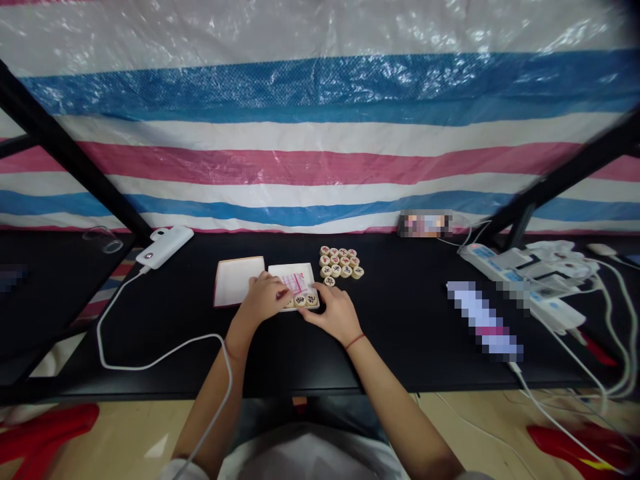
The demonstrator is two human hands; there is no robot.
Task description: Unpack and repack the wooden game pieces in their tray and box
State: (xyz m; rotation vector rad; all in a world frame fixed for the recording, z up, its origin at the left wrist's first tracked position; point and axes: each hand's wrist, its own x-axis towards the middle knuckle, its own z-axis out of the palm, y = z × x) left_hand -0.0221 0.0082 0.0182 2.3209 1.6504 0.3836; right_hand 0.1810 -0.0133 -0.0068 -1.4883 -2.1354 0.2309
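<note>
A small white box (276, 270) lies on the black table in front of me. Inside are a folded pink-and-white paper (296, 283) and a row of round Chinese chess pieces (300, 301) along the near side. My left hand (266, 293) is over the box's left part, fingers curled down by the row's left end; whatever they pinch is hidden. With thumb at the near edge and fingers at the right side, my right hand (336, 309) grips the box's right corner. Right of the box, more chess pieces (335, 271), red-marked and black-marked, stand in rows.
The box lid (239, 283) lies inside-up on the left. A white power bank (165, 247) trails a cable across my left forearm. On the right are a blurred phone (483, 320) and a power strip (525, 287) with chargers. A striped plastic sheet (320, 167) hangs behind.
</note>
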